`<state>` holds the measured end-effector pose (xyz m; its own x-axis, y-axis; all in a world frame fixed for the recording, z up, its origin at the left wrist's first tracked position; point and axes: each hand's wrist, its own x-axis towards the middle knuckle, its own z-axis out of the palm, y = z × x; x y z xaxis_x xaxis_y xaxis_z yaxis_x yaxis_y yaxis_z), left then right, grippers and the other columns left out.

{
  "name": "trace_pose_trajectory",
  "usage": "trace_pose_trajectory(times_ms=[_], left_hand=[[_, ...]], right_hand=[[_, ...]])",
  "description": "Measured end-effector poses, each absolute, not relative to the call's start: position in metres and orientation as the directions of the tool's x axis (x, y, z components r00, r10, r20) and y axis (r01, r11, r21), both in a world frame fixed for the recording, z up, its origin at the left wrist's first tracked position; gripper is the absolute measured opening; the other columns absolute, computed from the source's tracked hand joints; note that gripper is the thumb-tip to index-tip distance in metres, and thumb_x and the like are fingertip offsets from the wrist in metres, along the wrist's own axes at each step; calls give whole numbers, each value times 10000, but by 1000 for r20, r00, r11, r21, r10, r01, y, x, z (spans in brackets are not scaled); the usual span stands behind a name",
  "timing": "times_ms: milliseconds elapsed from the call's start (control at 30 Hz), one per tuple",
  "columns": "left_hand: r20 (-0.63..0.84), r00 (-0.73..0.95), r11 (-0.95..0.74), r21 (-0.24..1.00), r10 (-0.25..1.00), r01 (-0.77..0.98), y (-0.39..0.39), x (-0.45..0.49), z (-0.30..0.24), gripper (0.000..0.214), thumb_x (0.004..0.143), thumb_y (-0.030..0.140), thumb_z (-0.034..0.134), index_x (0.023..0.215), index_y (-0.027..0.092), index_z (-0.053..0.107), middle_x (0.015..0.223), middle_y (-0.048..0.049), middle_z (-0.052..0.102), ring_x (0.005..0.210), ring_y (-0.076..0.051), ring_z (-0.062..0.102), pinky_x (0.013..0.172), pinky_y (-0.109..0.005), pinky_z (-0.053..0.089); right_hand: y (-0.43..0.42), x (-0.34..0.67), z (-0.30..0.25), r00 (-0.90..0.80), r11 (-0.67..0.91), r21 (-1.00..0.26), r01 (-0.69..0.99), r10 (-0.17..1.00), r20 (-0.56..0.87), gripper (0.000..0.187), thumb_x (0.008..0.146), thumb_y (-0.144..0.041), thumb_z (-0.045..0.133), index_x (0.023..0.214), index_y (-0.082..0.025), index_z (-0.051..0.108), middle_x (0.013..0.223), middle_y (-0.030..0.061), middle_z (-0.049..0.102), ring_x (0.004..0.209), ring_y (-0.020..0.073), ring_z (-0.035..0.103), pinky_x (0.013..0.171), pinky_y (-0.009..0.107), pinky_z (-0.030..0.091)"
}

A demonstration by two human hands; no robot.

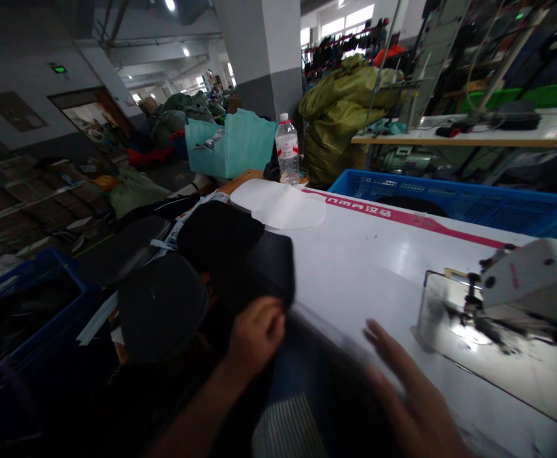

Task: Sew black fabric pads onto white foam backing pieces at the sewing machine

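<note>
My left hand point(258, 331) is closed at the near corner of a black fabric panel point(271, 264), its fingers curled in a pinch. The panel has a rounded corner and lies partly over the table's left edge, on other dark pieces. Over the near edge of the white sewing table point(354, 273), my right hand point(409, 394) is open with fingers spread, a little blurred, and nothing shows in it. To its right stands a sewing machine point(521, 286), its lamp lit over the metal plate. Rounded white sheets point(288, 207) lie at the table's far left.
A water bottle point(287, 149) stands beyond the sheets, beside a turquoise bag point(249, 143). Dark rounded pieces point(158, 305) are heaped on the left. Blue crates stand at left point(63, 280) and behind the table point(402, 191). Green sacks point(340, 121) are piled near the pillar.
</note>
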<state>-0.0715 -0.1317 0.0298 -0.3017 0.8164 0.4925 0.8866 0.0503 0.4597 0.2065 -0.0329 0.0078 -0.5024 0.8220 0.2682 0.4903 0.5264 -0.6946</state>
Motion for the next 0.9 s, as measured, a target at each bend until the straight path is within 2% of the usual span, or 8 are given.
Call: trace_pose_trajectory(times_ms=[133,267,367,467,533,667,767,900], left_hand=[[481,84,-360,517,873,777,-151,20,-1,389,1001,278,542,1385,309,597,1098,-100,776,966,-246,767,865,-385,658],[459,-53,-196,479,887,855,-138,-18,7,764,927,501,700,1586,281,381,1570,-200,496,1470,-386,464,1141,-599,481],[203,-8,-102,527,979,844,-118,-81,24,691,844,412,797,1480,314,546,1445,-125,641,1401,-392,543,1233,-682,284],[-140,93,24,666,986,745,-99,-120,43,230,883,345,715,1106,330,768,1105,-34,790,1064,-302,737,1067,-515,530],[-194,28,126,732,981,670,-78,-129,54,166,880,398,705,995,305,781,1025,-28,793,962,-281,741,920,-423,591],[-13,-275,163,833,961,528,3,-127,65,372,743,497,793,986,218,751,915,-59,771,837,-277,714,773,-377,582],[-3,-279,161,823,960,545,68,-123,56,406,732,425,799,1056,191,725,906,-64,751,844,-266,708,775,-366,562],[11,-309,205,728,951,654,106,-120,31,352,616,339,880,884,190,705,881,-89,692,976,-331,663,922,-438,508]], right_hand=[[-41,180,40,-592,257,-888,381,805,-21,553,1026,-490,456,1494,-207,535,1263,135,741,1091,270,742,906,409,628],[-43,212,41,-624,304,-870,388,782,-6,407,1022,-433,439,1248,-274,738,1198,77,771,1082,261,742,956,428,608],[-45,253,43,-586,293,-878,379,810,17,363,1007,-482,495,1211,-327,753,1193,44,774,1076,245,743,950,412,610],[-33,281,48,-433,136,-900,414,899,-64,398,989,-551,515,1173,-301,764,1169,56,780,1058,265,743,931,419,612],[-17,287,49,-302,29,-889,457,945,-124,442,974,-584,513,1141,-259,763,1094,76,792,989,282,749,877,426,614],[24,277,39,-96,-31,-773,634,988,-118,503,931,-597,532,1150,-185,720,871,93,773,786,287,732,713,402,568],[47,262,24,-53,40,-600,799,999,-4,564,974,-566,475,1327,-152,623,845,107,752,752,296,716,668,395,513],[62,252,3,-138,213,-361,908,965,222,593,1048,-486,362,1512,-124,432,1028,167,731,797,292,686,707,425,509]])
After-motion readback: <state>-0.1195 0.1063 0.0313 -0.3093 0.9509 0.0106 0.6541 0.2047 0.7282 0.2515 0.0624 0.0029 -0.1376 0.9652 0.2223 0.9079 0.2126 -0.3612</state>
